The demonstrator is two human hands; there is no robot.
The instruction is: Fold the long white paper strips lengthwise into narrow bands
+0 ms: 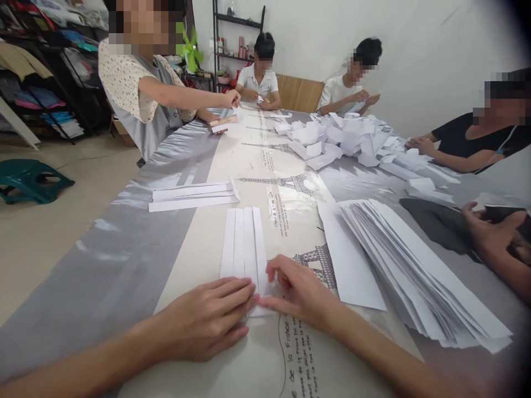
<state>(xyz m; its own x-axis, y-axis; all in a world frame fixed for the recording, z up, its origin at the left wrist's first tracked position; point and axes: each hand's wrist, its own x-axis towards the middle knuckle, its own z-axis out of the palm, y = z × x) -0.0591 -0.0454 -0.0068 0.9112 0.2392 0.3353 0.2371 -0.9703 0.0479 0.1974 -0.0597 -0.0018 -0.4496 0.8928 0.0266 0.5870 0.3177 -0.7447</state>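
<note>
A folded white paper sheet (244,243), creased into long narrow panels, lies on the table in front of me. My left hand (207,320) rests flat on the paper's near end, fingers stretched out toward the right. My right hand (296,290) presses on the same near end from the right, fingers bent, fingertips on the paper's near right corner. The two hands nearly touch at the fingertips.
A fanned stack of white paper strips (415,271) lies to my right, another folded sheet (193,195) to the upper left. A heap of folded papers (344,138) sits mid-table. Several people sit around the table (124,260); one person's hand (492,232) holds a phone at right.
</note>
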